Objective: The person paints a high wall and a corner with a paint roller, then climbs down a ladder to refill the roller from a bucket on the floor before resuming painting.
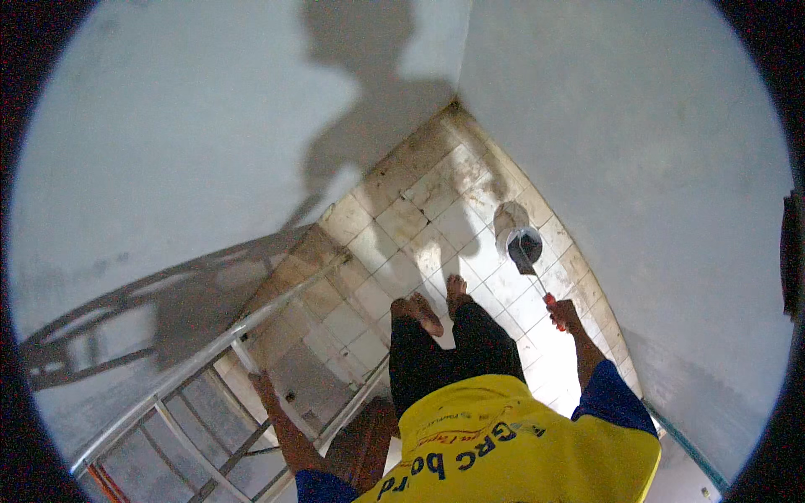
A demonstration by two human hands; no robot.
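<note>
My right hand (564, 315) grips the red handle (551, 302) of a tool with a long thin metal shaft, probably a paint roller. Its far end reaches into a small bucket (510, 236) with a pale rim and a dark inside, which stands on the tiled floor. What the tool's head looks like in there cannot be made out. On the other side, my left hand (259, 381) is at a rung of a metal ladder (188, 371) and seems closed around it; the fingers are small and dim.
Two painted walls, the left wall (157, 126) and the right wall (629, 157), meet at a corner ahead. My bare feet (427, 314) stand on stained floor tiles (402, 220) between ladder and bucket. Shadows of a person and the ladder fall on the left wall.
</note>
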